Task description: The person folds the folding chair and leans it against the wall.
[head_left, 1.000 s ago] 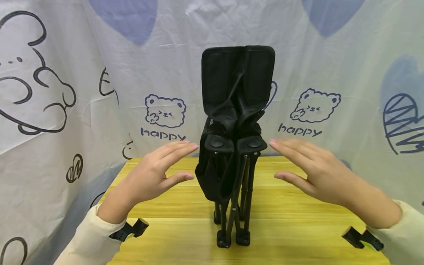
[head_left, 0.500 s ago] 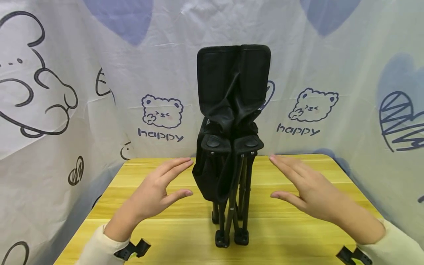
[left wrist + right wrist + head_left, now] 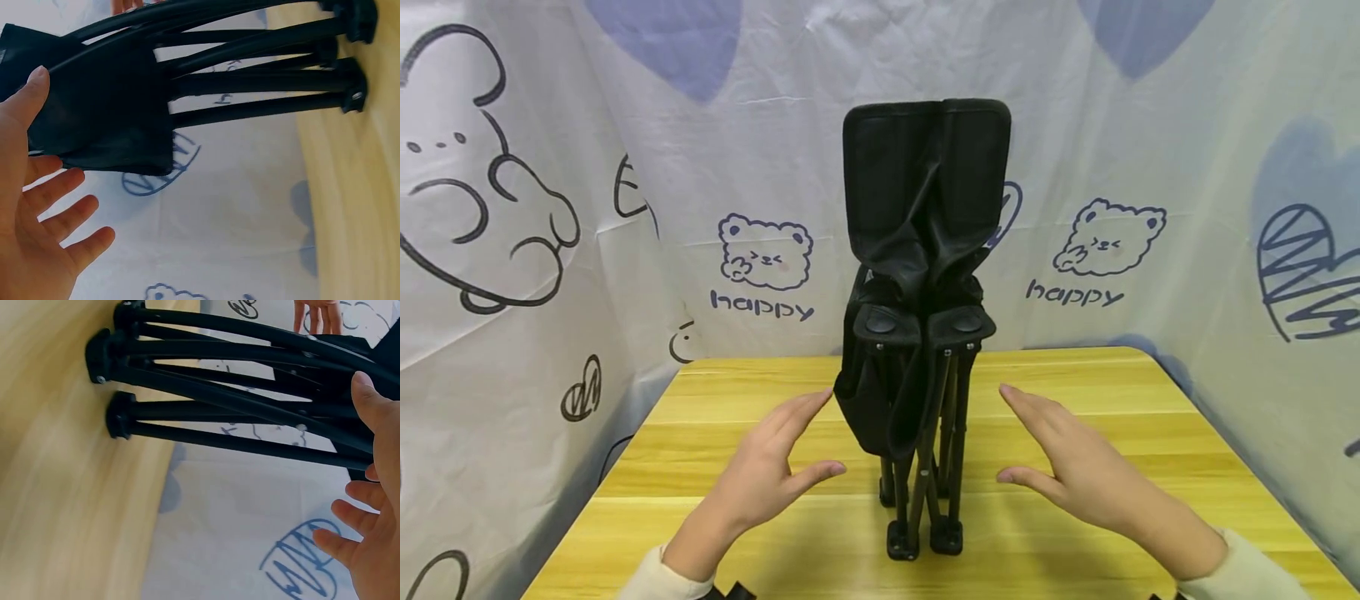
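A folded black camping chair (image 3: 925,192) stands upright on its feet, its fabric back on top and its dark metal legs (image 3: 936,467) bunched below. My left hand (image 3: 763,467) is to its left, fingers extended and thumb apart, fingertips close to the hanging fabric. On the other side my right hand (image 3: 1075,462) is held the same way, with a gap between it and the legs. Neither hand holds anything. In the left wrist view the chair's dark fabric (image 3: 106,106) lies behind the spread fingers; the right wrist view shows the leg tubes (image 3: 219,394) beside the right hand.
The chair stands on a yellow wood-grain table (image 3: 700,433). White cloth curtain (image 3: 775,167) printed with bears, hearts and "happy" lettering surrounds the table at the back and sides. A thin dark cable (image 3: 613,454) shows near the table's left edge.
Both hands have moved down and toward me, from beside the chair's armrest ends to beside its lower fabric and legs. The chair stays standing; the view shifts slightly.
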Tool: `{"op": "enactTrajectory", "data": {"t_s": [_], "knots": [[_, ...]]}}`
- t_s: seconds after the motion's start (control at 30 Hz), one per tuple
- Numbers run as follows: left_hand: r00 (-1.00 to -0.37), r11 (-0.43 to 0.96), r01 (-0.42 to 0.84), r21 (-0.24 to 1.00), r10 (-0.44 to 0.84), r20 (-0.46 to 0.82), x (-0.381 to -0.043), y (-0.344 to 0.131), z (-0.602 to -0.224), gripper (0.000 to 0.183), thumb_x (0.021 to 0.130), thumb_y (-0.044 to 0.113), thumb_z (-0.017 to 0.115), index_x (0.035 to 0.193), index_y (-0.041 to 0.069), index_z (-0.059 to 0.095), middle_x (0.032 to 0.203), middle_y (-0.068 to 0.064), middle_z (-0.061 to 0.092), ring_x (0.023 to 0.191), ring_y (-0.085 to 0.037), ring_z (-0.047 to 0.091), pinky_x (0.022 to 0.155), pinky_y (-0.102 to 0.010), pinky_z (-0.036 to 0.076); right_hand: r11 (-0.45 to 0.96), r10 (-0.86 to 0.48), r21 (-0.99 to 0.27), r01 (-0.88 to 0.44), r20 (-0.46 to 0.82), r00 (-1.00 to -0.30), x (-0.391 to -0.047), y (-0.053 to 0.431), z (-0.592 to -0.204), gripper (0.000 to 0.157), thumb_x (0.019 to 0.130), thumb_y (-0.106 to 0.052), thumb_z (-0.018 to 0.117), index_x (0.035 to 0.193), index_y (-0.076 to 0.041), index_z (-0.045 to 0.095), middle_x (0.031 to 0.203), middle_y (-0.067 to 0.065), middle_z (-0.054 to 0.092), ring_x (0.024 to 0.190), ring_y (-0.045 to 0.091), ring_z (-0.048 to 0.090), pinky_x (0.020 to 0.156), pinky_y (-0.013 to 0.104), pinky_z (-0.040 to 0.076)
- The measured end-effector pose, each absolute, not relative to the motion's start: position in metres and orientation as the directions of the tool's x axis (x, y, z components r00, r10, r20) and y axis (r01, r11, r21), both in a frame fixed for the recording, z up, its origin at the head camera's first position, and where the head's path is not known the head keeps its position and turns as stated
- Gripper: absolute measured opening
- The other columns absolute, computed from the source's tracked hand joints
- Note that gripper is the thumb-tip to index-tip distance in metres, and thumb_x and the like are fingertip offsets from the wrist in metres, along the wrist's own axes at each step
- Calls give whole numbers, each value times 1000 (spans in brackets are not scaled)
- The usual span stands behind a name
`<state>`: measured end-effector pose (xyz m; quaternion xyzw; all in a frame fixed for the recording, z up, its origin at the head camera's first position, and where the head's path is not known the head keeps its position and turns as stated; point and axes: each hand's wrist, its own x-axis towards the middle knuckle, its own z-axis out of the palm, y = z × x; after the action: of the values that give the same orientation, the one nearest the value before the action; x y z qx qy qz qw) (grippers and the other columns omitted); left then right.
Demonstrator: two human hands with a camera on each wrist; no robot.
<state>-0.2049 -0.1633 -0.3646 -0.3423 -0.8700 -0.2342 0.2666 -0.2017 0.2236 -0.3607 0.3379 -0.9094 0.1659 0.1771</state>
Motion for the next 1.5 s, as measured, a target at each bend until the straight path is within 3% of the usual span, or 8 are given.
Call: {"op": "enactTrajectory", "data": {"t_s": [0.27,0.5,0.77,1.0,1.17,1.5], "knots": [[-648,695,689,205,465,603,-204,-154,-393,79,85,59,66,144,10,48,138,-8,51,124,-27,53,94,-44,51,726,-530,-259,-637,379,-759,-205,214,-383,89,89,-54,64,157,-12,22,151,15,38,135,35,41,104,55,40],[-705,748,638,184,470,532,-207,-145,-412,87,84,65,63,147,7,45,139,-10,51,127,-27,50,99,-45,47,740,-527,-260,-620,348,-775,-206,205,-402,89,90,-59,59,155,-8,27,150,15,40,133,34,43,103,53,41],[-735,749,626,219,473,485,-210,-136,-430,91,81,62,68,144,0,46,138,-15,52,126,-31,49,102,-47,44,748,-527,-275,-604,308,-793,-210,195,-422,92,89,-63,56,155,-6,27,152,16,37,135,34,40,106,51,39],[-725,776,624,88,534,434,-211,-127,-446,97,84,74,51,140,-4,49,140,-18,51,128,-36,47,104,-48,41,751,-525,-268,-603,311,-792,-211,183,-436,92,86,-54,69,152,-2,31,150,17,40,133,35,42,104,51,42],[-787,821,566,78,509,348,-208,-118,-452,101,83,80,43,142,-2,47,143,-17,49,132,-36,44,107,-52,37,775,-493,-274,-570,303,-816,-212,176,-446,93,85,-59,67,150,-1,36,149,16,41,132,34,45,102,51,43],[-839,839,526,139,485,248,-207,-105,-461,102,82,78,48,146,-1,43,147,-17,45,135,-35,40,108,-56,35,810,-444,-286,-512,272,-854,-212,168,-463,98,83,-71,58,148,0,40,147,17,44,129,36,47,102,53,42]]}}
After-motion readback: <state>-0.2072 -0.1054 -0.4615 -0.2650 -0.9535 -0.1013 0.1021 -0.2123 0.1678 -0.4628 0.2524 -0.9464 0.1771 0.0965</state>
